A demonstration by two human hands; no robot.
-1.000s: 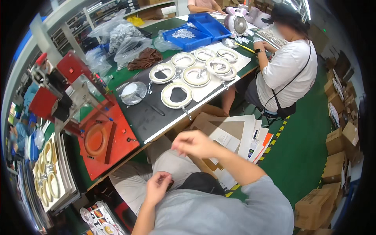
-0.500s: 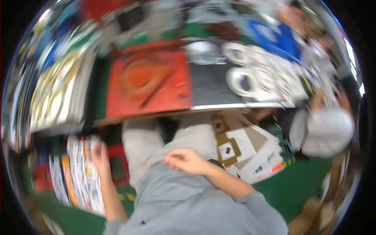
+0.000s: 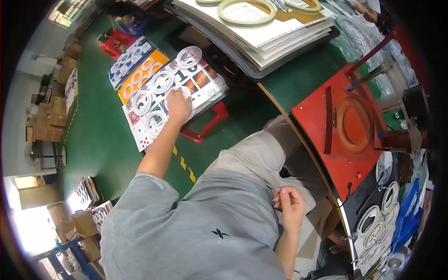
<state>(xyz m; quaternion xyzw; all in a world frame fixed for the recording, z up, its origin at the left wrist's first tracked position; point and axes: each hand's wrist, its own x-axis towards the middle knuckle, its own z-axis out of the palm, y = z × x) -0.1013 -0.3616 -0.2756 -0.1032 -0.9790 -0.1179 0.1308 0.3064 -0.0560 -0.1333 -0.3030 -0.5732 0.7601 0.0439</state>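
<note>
My left hand [image 3: 178, 105] reaches out to my left and rests on a colourful printed board [image 3: 140, 135] that carries several white rings [image 3: 161, 80]. Its fingers curl over one white ring [image 3: 183, 90] near the board's middle. The board lies on a red stool [image 3: 211, 123] on the green floor. My right hand [image 3: 290, 205] sits at my lap against my grey shirt, fingers curled in, with nothing visible in it.
A red jig plate with a round recess [image 3: 354, 126] sits on the green table at right. Beyond it lie more white rings [image 3: 373, 224] on a dark mat. A stack of boards with cream rings [image 3: 252, 18] lies at the top. Cardboard boxes [image 3: 51, 112] stand far left.
The view has swung from the table down to my left side. My left hand went out to the board of rings; my right hand dropped to my lap.
</note>
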